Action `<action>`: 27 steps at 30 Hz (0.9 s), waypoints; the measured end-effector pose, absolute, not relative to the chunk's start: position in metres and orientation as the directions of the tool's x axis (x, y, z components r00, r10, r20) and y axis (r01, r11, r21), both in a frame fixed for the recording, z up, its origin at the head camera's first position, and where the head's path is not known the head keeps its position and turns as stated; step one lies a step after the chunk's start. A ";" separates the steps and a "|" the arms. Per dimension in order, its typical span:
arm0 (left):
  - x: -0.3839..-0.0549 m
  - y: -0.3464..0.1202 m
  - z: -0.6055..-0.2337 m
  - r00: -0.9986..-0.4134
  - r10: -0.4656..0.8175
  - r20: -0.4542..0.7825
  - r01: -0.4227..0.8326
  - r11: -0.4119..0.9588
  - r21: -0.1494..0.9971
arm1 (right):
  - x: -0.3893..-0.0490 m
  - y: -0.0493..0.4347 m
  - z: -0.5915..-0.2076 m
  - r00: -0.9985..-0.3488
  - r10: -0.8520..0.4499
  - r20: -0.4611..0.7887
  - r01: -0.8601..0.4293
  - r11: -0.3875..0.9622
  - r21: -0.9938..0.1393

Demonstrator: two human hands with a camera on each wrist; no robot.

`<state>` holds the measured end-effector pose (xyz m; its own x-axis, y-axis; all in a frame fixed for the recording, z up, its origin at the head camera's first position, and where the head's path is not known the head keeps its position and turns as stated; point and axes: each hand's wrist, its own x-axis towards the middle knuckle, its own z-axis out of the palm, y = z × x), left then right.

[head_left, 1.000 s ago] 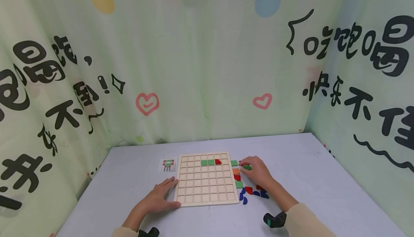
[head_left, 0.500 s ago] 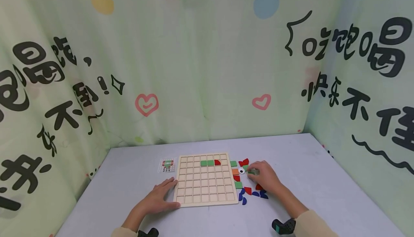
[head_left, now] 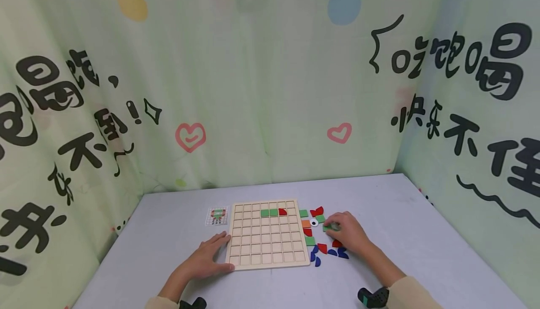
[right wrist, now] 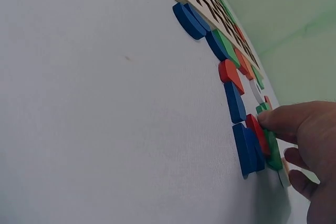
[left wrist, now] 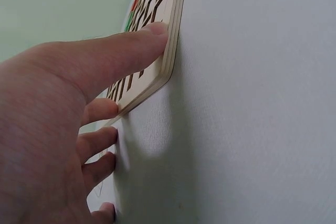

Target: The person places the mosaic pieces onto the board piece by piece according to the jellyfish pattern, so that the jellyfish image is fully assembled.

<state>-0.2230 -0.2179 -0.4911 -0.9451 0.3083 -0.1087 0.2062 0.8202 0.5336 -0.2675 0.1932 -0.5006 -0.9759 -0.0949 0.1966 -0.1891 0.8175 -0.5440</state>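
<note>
My left hand [head_left: 207, 255] rests at the near left corner of the wooden grid board [head_left: 270, 236]. Its thumb lies on the corner in the left wrist view, and its fingers reach along the left side. Two green squares [head_left: 269, 213] and a red rounded piece [head_left: 282, 212] sit in one of the board's upper rows. To the right of the board, my right hand [head_left: 348, 234] pinches a green piece [right wrist: 270, 148] low among the loose pieces, its fingers partly hiding it. Close by lie another green piece [head_left: 320, 218] and a white disc with a black dot [head_left: 314, 223].
A small pattern card [head_left: 217, 215] lies left of the board. Loose pieces line the board's right side: an orange one [head_left: 305, 223], a red one [head_left: 322, 248] and several blue half-rounds [head_left: 332, 252]. Curtains with printed writing stand behind the white table [head_left: 168, 215].
My right hand has moved a little right and nearer with green between its fingers, uncovering the white disc, a red piece and a green piece. My left hand stays at the board.
</note>
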 end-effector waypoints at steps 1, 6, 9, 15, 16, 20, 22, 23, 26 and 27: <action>-0.223 -0.218 -0.491 -0.945 0.308 -0.107 0.206 0.819 0.535 | -0.267 0.193 -0.500 -0.976 -0.095 0.196 -0.189 0.816 -0.546; -0.221 -0.218 -0.488 -0.942 0.317 -0.109 0.212 0.815 0.539 | -0.266 0.194 -0.500 -0.979 -0.084 0.187 -0.175 0.816 -0.551; -0.220 -0.218 -0.487 -0.942 0.317 -0.114 0.210 0.815 0.540 | -0.266 0.194 -0.500 -0.979 -0.079 0.186 -0.171 0.813 -0.556; -0.220 -0.218 -0.488 -0.943 0.313 -0.116 0.206 0.820 0.533 | -0.268 0.192 -0.497 -0.975 -0.084 0.207 -0.189 0.801 -0.568; -0.220 -0.218 -0.488 -0.943 0.313 -0.115 0.207 0.820 0.534 | -0.269 0.191 -0.497 -0.975 -0.083 0.207 -0.189 0.798 -0.573; -0.221 -0.219 -0.489 -0.942 0.314 -0.115 0.209 0.820 0.533 | -0.271 0.188 -0.495 -0.978 -0.076 0.194 -0.179 0.783 -0.596; -0.221 -0.219 -0.489 -0.943 0.313 -0.115 0.207 0.821 0.533 | -0.273 0.187 -0.495 -0.979 -0.075 0.189 -0.175 0.779 -0.602; -0.221 -0.219 -0.489 -0.943 0.312 -0.116 0.207 0.822 0.531 | -0.273 0.185 -0.495 -0.978 -0.076 0.192 -0.178 0.780 -0.600; -0.221 -0.218 -0.488 -0.943 0.311 -0.115 0.206 0.821 0.532 | -0.275 0.182 -0.495 -0.974 -0.080 0.210 -0.192 0.782 -0.593; -0.221 -0.218 -0.488 -0.944 0.311 -0.114 0.206 0.821 0.532 | -0.275 0.180 -0.494 -0.973 -0.081 0.217 -0.197 0.784 -0.589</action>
